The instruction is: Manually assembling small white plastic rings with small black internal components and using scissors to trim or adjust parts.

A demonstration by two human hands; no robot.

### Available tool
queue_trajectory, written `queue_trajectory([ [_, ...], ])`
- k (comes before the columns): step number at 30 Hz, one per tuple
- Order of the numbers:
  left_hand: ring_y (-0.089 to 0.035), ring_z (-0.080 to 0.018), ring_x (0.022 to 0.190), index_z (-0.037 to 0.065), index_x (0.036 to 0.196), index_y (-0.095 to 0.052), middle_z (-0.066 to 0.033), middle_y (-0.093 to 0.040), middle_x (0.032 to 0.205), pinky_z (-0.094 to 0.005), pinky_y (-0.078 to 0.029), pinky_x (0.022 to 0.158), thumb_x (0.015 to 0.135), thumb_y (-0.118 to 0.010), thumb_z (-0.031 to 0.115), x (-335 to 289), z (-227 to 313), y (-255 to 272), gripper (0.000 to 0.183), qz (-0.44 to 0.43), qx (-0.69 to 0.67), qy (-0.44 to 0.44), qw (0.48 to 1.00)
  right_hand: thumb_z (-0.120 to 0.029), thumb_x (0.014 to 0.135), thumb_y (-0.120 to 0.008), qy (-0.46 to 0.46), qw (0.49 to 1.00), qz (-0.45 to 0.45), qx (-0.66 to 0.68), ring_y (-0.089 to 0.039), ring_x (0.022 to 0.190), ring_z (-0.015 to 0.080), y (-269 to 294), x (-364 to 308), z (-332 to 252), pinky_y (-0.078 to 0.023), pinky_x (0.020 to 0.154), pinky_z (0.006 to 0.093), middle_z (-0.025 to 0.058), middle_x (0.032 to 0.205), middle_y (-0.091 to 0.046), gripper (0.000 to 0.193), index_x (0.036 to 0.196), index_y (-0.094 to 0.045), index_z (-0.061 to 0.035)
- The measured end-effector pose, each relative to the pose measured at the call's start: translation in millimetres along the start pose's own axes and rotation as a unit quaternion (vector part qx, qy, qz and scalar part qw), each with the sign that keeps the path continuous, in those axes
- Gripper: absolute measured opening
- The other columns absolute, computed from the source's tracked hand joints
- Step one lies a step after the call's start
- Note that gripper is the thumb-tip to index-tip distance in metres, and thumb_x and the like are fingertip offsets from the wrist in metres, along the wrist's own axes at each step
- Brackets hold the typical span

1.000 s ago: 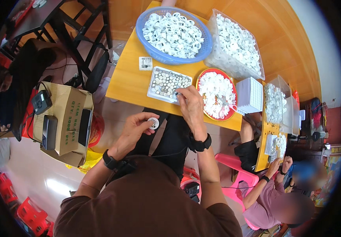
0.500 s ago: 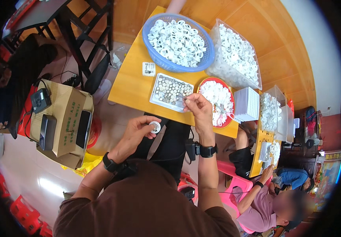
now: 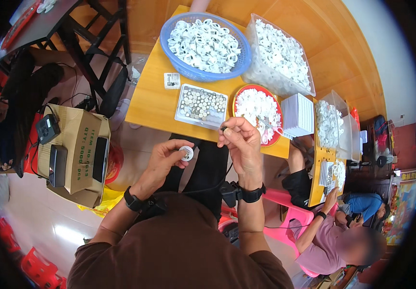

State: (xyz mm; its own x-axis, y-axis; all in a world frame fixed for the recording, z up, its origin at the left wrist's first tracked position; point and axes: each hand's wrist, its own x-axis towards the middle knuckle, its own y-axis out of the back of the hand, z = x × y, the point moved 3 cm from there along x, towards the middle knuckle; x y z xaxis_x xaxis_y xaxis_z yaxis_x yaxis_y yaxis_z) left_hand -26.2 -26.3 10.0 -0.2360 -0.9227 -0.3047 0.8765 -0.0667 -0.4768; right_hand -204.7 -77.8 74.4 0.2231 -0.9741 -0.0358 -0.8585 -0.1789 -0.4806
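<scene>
My left hand (image 3: pixel 162 161) is closed in a pinch on a small round white plastic casing (image 3: pixel 186 153), held above my lap with its hollow side showing. Between the thumb and forefinger of my right hand (image 3: pixel 240 142) is a small dark disc, which looks like a button cell (image 3: pixel 224 129). This hand hovers off the table's near edge, just beside a white tray (image 3: pixel 183 118) of silver button cells (image 3: pixel 200 103). A red bowl (image 3: pixel 237 98) heaped with small white plastic parts (image 3: pixel 261 111) stands right of the tray.
Farther back are a blue basket (image 3: pixel 167 50) and a clear bin (image 3: pixel 277 85), both full of white parts. Stacked white trays (image 3: pixel 298 114) stand to the right. A cardboard box (image 3: pixel 80 159) is at left. A co-worker (image 3: pixel 321 245) sits at right on a pink chair (image 3: pixel 285 229).
My right hand has drawn back from the tray toward me, with the small dark disc in its fingertips. My left hand still holds the white casing. The whole view has shifted slightly.
</scene>
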Motion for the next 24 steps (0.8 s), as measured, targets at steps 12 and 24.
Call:
queue_trajectory([
  [12,-0.06,-0.0066,0.069,0.001,0.106,-0.063,-0.0046,-0.064,0.085,-0.0175,-0.049,0.061,0.087,-0.058,0.009,-2.3,3.2,-6.7,0.021,-0.008,0.017,-0.004,1.0,0.0,0.082,-0.058,0.063,0.997,0.04,0.003,-0.063,0.072,0.0162,0.7,-7.8,-3.9,-0.053,0.063,0.0267,0.0079,0.082,-0.063,0.012,0.094,-0.062,0.0028],
  [24,-0.06,-0.0068,0.07,0.002,0.105,-0.063,-0.0045,-0.064,0.085,-0.0175,-0.049,0.061,0.086,-0.059,0.009,-7.5,4.0,-7.4,0.021,-0.007,0.014,-0.001,1.0,0.002,0.082,-0.057,0.003,0.977,0.05,0.208,-0.065,0.077,0.0187,12.5,-7.3,10.5,-0.055,0.065,0.0262,0.0084,0.087,-0.063,0.014,0.095,-0.062,0.0018],
])
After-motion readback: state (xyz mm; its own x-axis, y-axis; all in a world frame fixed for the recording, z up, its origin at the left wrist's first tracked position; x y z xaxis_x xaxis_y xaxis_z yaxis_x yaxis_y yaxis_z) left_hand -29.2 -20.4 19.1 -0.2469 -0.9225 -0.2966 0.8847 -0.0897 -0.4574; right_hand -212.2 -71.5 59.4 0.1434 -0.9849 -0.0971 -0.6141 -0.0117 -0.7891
